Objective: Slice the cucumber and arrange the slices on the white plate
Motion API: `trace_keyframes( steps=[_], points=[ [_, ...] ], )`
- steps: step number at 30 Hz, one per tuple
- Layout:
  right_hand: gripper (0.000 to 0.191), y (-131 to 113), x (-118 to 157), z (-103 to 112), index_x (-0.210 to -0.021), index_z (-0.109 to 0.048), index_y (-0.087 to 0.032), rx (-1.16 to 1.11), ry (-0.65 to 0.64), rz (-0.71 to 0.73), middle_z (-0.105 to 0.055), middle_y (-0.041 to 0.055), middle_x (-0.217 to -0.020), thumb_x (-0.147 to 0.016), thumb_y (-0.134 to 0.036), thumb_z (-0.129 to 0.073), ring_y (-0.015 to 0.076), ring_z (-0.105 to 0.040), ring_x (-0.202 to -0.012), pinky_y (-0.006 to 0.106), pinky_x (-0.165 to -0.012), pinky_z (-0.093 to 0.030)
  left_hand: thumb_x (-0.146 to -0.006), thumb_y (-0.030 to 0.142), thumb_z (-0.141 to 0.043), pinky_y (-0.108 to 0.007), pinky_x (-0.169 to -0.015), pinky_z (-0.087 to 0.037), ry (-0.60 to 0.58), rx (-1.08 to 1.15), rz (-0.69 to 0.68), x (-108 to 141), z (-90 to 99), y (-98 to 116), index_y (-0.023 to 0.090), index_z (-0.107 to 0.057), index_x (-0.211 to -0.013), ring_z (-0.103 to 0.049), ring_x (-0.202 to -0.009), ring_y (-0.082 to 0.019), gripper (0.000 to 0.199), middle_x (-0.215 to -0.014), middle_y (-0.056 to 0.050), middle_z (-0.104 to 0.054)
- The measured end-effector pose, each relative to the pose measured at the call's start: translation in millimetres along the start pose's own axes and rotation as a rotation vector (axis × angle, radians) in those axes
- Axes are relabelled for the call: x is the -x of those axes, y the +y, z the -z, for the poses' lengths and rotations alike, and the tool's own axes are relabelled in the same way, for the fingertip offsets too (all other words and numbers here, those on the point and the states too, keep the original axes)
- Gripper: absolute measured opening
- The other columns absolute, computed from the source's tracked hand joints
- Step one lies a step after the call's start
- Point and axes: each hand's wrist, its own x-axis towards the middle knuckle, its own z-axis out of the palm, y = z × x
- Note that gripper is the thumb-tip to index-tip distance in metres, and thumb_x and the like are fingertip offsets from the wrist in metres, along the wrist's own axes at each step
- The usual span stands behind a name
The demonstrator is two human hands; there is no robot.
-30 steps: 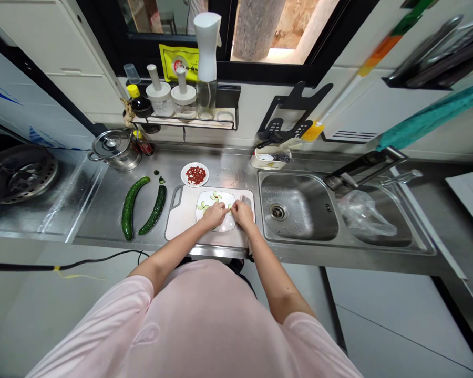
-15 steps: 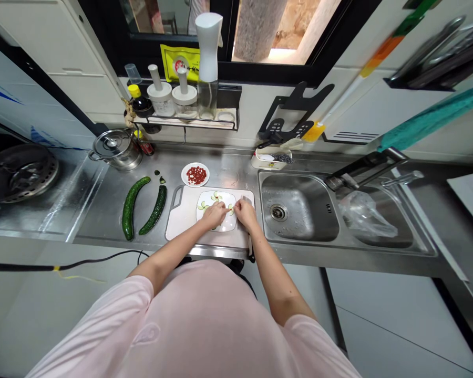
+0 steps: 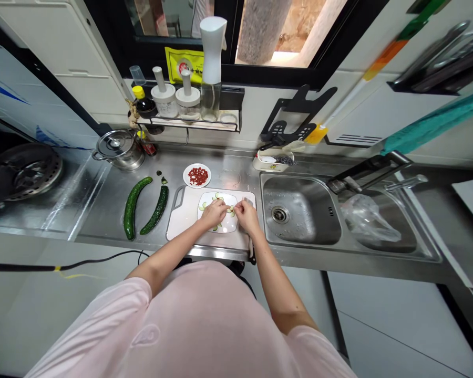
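A white square plate (image 3: 227, 229) with thin green-edged slices lies on the white cutting board (image 3: 181, 223). Over the plate's middle, my left hand (image 3: 215, 212) has its fingers pinched together at a small pale piece. My right hand (image 3: 246, 214) is closed the same way at the plate's right side, its fingertips close to the left ones. What the fingertips grip is too small to name. Behind the board stands a round plate (image 3: 186, 177) of red bits (image 3: 197, 176). Two cucumbers, one smooth (image 3: 131, 207) and one darker (image 3: 157, 210), lie left of the board.
A double sink (image 3: 303, 210) is on the right, with a plastic bag (image 3: 368, 218) in its far basin. At the back left are a steel pot (image 3: 119, 149) and a wok (image 3: 21, 170). A shelf (image 3: 189, 123) with jars and bottles hangs above the counter.
The view has shifted slightly, so the scene sits a little lower and further right. Both hands stay over the plate, with only small finger movements.
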Motion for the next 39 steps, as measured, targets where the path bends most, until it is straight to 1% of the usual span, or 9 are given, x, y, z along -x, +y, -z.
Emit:
trace_keyframes(
  steps=[3, 6, 12, 16, 18, 23, 27, 33, 39],
  points=[
    [0.016, -4, 6, 2, -0.081, -0.057, -0.019, -0.046, 0.009, 0.007, -0.057, 0.0001, -0.069, -0.082, -0.032, -0.048, 0.0147, -0.051, -0.068, 0.024, -0.064, -0.036, -0.090, 0.025, -0.042, -0.029, -0.087, -0.043, 0.059, 0.020, 0.036, -1, 7.8, -6, 0.024, -0.062, -0.115, -0.048, -0.102, -0.018, 0.032, -0.106, -0.006, -0.056],
    [0.015, -6, 11, 2, -0.080, -0.057, -0.019, -0.072, 0.010, -0.005, -0.055, -0.0007, -0.066, -0.082, -0.032, -0.050, 0.0146, -0.051, -0.065, 0.024, -0.064, -0.037, -0.090, 0.025, -0.042, -0.029, -0.089, -0.042, 0.108, 0.033, 0.115, -5, 17.6, -19, 0.023, -0.062, -0.115, -0.049, -0.103, -0.018, 0.032, -0.105, -0.007, -0.058],
    [0.017, -6, 21, 5, -0.078, -0.057, -0.020, -0.103, 0.032, -0.002, -0.054, -0.0012, -0.064, -0.081, -0.034, -0.050, 0.0142, -0.050, -0.063, 0.023, -0.061, -0.038, -0.090, 0.025, -0.040, -0.030, -0.092, -0.040, 0.272, 0.032, 0.428, -20, 42.9, -67, 0.020, -0.063, -0.113, -0.053, -0.103, -0.019, 0.033, -0.109, -0.007, -0.061],
    [0.018, -6, 25, 7, -0.079, -0.057, -0.020, -0.137, 0.038, -0.013, -0.054, -0.0016, -0.064, -0.082, -0.036, -0.049, 0.0141, -0.050, -0.063, 0.023, -0.061, -0.038, -0.089, 0.025, -0.041, -0.031, -0.087, -0.042, 0.277, -0.001, 0.641, -25, 59.7, -99, 0.022, -0.062, -0.115, -0.055, -0.102, -0.021, 0.034, -0.113, -0.009, -0.061],
    [0.018, -6, 27, 7, -0.078, -0.056, -0.020, -0.145, 0.037, -0.015, -0.054, -0.0016, -0.064, -0.082, -0.036, -0.050, 0.0139, -0.050, -0.062, 0.023, -0.061, -0.038, -0.088, 0.024, -0.043, -0.031, -0.087, -0.042, 0.255, -0.025, 0.688, -26, 65.8, -111, 0.022, -0.062, -0.116, -0.054, -0.104, -0.022, 0.034, -0.113, -0.010, -0.060],
    [0.017, -6, 28, 4, -0.079, -0.057, -0.020, -0.142, 0.019, -0.011, -0.055, -0.0010, -0.066, -0.082, -0.035, -0.049, 0.0138, -0.051, -0.064, 0.023, -0.062, -0.038, -0.086, 0.019, -0.043, -0.033, -0.088, -0.041, 0.207, -0.095, 0.673, -32, 71.2, -129, 0.026, -0.063, -0.115, -0.052, -0.104, -0.023, 0.036, -0.111, -0.010, -0.059],
    [0.017, -6, 30, 3, -0.078, -0.057, -0.020, -0.141, 0.021, -0.009, -0.055, -0.0012, -0.065, -0.082, -0.035, -0.049, 0.0137, -0.051, -0.064, 0.022, -0.062, -0.038, -0.087, 0.023, -0.043, -0.036, -0.088, -0.041, 0.150, -0.144, 0.617, -40, 70.2, -138, 0.028, -0.063, -0.116, -0.052, -0.103, -0.025, 0.036, -0.109, -0.010, -0.058],
    [0.019, -5, 34, 3, -0.079, -0.057, -0.020, -0.150, 0.032, -0.016, -0.055, -0.0013, -0.064, -0.083, -0.037, -0.049, 0.0134, -0.051, -0.062, 0.022, -0.061, -0.038, -0.087, 0.024, -0.044, -0.038, -0.090, -0.039, 0.066, -0.184, 0.574, -53, 71.7, -146, 0.026, -0.065, -0.112, -0.052, -0.102, -0.025, 0.033, -0.110, -0.011, -0.057],
    [0.019, -1, 37, 4, -0.077, -0.057, -0.020, -0.177, 0.059, -0.015, -0.054, -0.0019, -0.062, -0.082, -0.038, -0.051, 0.0133, -0.050, -0.060, 0.023, -0.060, -0.037, -0.087, 0.026, -0.044, -0.040, -0.094, -0.036, -0.002, -0.253, 0.514, -63, 74.9, -149, 0.024, -0.065, -0.110, -0.047, -0.109, -0.027, 0.031, -0.114, -0.012, -0.055]
  ],
)
